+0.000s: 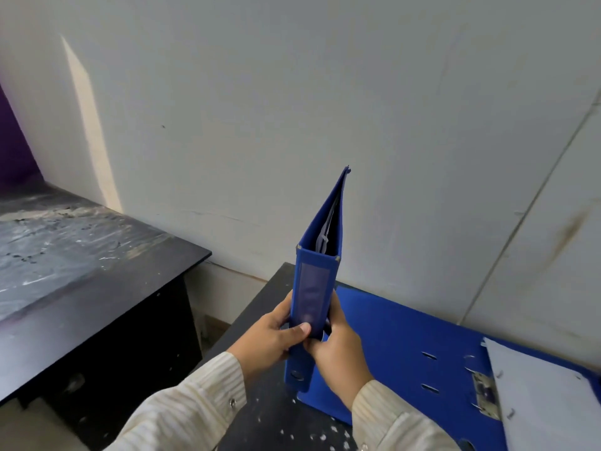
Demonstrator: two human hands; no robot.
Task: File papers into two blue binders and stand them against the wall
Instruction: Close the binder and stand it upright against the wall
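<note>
A closed blue lever-arch binder [317, 281] is held upright in the middle of the view, spine toward the camera, its covers narrowing to a point toward the far white wall [292, 109]. The left hand [276, 340] is wrapped around the spine's left edge with the thumb pressed on its face; the right hand [338, 346] is closed on the right edge. Sheets can be glimpsed inside from above. Whether its bottom edge touches the black desk [260, 418] cannot be told.

To the right, a second blue binder [406, 353] lies open and flat on the desk, its metal ring mechanism [484, 392] exposed, with white paper [546, 405] on its near right side.

Judged from this, the first binder is filed and being stood up. The next move calls for it to be carried to the far edge and set upright against the wall; the second binder is not yet closed.
</note>
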